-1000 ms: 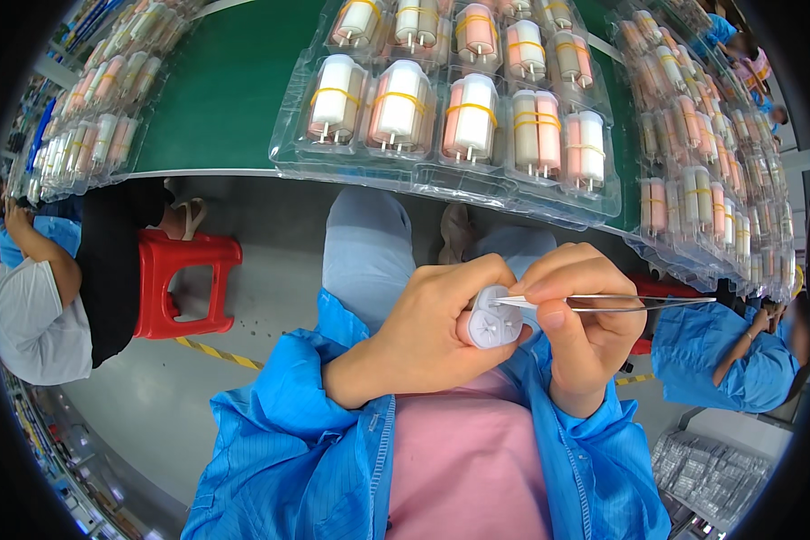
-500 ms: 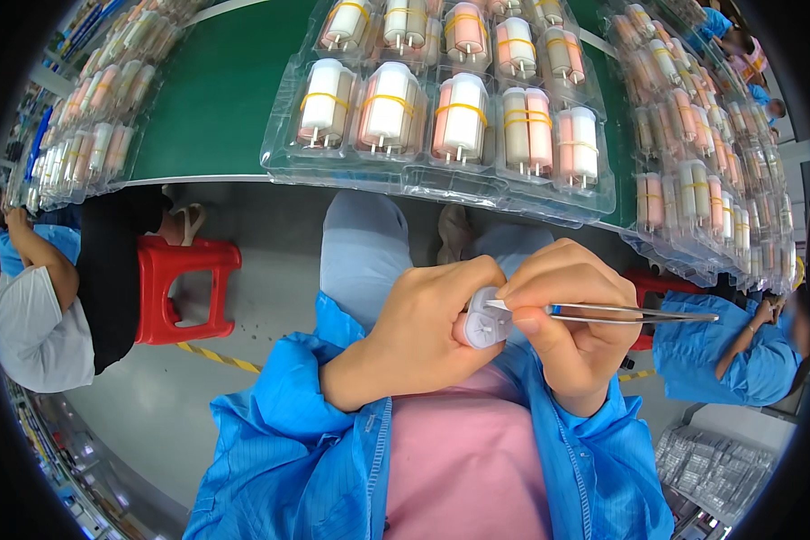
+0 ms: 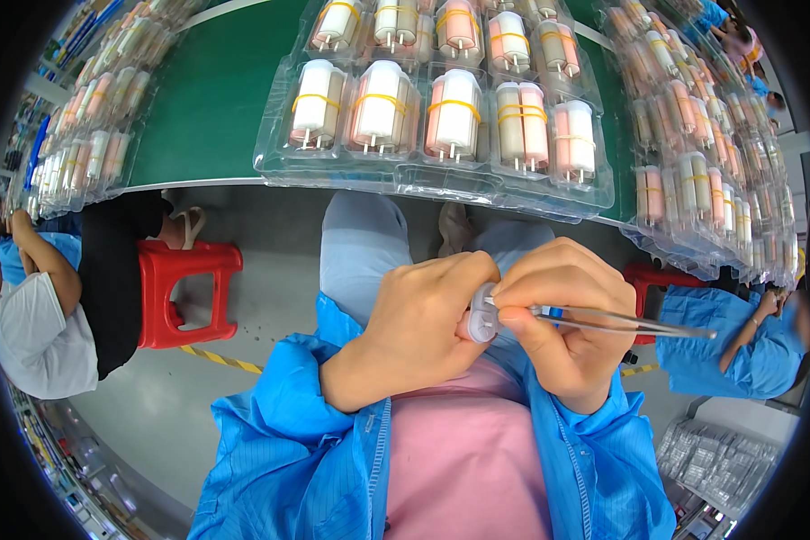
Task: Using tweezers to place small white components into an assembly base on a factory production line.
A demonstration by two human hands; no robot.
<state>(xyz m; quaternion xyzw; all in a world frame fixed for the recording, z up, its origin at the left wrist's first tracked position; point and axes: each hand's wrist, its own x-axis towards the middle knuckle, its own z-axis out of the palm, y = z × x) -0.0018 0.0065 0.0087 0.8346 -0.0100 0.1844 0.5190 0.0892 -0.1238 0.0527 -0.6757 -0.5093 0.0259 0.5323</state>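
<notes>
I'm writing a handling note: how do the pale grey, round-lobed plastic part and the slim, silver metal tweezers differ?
Shape: the pale grey, round-lobed plastic part shows a rounded end; the slim, silver metal tweezers are narrow.
Holder: the part is in the left hand, the tweezers in the right hand.
Both are held in bare hands.

Just beyond the pink shirt point(image 3: 463, 459), the left hand point(image 3: 436, 310) was curled in a firm grip, back of the hand showing, its wrist left of the shirt. The right hand point(image 3: 567, 324), its wrist right of the shirt, pinched thumb against fingers.
</notes>
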